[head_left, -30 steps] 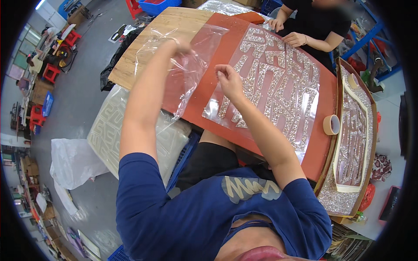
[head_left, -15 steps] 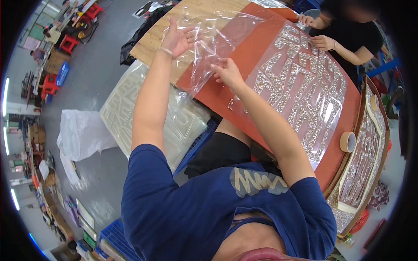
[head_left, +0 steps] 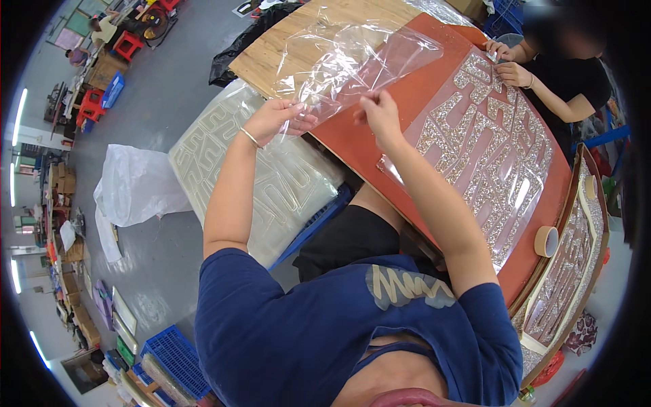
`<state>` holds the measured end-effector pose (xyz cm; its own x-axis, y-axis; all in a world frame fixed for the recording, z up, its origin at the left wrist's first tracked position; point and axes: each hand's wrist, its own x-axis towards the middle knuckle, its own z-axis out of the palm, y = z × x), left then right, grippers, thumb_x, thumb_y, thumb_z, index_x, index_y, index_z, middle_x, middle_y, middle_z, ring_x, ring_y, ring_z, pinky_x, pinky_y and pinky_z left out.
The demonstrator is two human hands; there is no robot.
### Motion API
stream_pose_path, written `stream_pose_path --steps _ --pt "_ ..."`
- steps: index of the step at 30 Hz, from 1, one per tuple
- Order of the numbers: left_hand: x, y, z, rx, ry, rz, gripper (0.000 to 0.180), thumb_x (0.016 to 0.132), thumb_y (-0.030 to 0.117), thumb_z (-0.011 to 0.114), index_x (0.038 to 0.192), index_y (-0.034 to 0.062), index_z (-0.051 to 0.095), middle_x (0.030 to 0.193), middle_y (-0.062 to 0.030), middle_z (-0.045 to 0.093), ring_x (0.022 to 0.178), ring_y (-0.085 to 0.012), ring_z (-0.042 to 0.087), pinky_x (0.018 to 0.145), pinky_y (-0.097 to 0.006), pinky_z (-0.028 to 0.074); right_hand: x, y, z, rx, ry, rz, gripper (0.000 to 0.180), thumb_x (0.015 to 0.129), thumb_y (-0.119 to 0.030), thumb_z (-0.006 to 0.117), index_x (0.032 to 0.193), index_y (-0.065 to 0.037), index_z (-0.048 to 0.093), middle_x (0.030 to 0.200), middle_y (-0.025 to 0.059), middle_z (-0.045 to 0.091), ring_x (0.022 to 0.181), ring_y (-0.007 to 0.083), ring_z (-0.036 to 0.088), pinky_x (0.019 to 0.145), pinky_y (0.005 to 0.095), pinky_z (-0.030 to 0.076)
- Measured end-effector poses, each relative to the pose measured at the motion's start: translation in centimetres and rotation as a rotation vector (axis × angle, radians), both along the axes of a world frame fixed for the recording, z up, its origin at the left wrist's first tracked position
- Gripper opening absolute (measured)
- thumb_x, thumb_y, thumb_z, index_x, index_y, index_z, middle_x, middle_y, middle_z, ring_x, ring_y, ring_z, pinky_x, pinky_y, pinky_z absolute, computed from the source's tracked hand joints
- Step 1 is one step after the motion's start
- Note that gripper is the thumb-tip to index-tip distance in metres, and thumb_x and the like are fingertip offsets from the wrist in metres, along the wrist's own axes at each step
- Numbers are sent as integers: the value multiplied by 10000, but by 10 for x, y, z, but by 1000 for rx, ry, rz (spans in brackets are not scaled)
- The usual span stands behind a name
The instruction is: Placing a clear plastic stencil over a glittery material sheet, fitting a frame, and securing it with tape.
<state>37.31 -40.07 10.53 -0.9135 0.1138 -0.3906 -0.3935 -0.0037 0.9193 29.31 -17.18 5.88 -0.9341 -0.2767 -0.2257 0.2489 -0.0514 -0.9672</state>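
Note:
A clear, crinkled plastic film spreads over the wooden board and the red-brown table top. My left hand is closed on the film's near left edge, thumb over bent fingers. At the film's near right edge my right hand is closed in a pinch on it; the fingertips are partly hidden. To the right lies a clear sheet covered with glittery rhinestone shapes. Below my left hand sits a stack of translucent sheets with cut outlines, partly over a blue crate.
A co-worker's hands work at the far end of the rhinestone sheet. A tape roll stands on the table's right edge, beside a tray of more rhinestone sheets. A white plastic bag lies on the floor at left.
My left hand has come down and nearer me, from spread fingers to a closed grip on the film. My right hand has moved slightly right. The view has shifted a little.

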Motion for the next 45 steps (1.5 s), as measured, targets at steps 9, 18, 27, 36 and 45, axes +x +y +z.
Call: stream_pose_path --steps 9,18,27,36,45 --pt "-1 13 5 26 -91 -6 362 945 316 499 1117 1 543 1091 -150 631 989 -223 629 854 -365 500 84 -32 -7 -492 -560 270 212 894 -90 515 1070 27 512 979 147 583 941 263 588 854 395 504" --pt "14 24 -8 36 -65 57 371 941 321 508 1105 -7 561 1087 -140 617 965 -229 616 858 -364 491 103 -58 3 -609 -679 186 153 850 -19 476 981 56 500 952 141 529 907 273 566 841 397 496" --pt "37 31 -29 181 10 336 342 926 301 546 1075 -6 579 1058 -123 618 959 -202 606 845 -335 501 119 -56 7 -653 -747 43 171 865 -27 466 1003 73 473 978 159 503 968 306 555 878 420 493" --pt "86 55 -101 -734 626 1048 315 858 165 632 1087 -35 547 1082 -119 605 1052 -238 557 929 -396 427 134 -25 -10 -711 -682 115 320 821 2 485 1135 51 444 1050 215 572 1049 345 565 975 465 442" --pt "128 82 -94 661 67 639 192 897 203 595 982 31 592 974 -93 644 927 -170 605 792 -333 490 141 -7 -34 -655 -620 124 298 800 -8 511 1096 24 496 1062 194 605 1033 307 589 975 446 439"
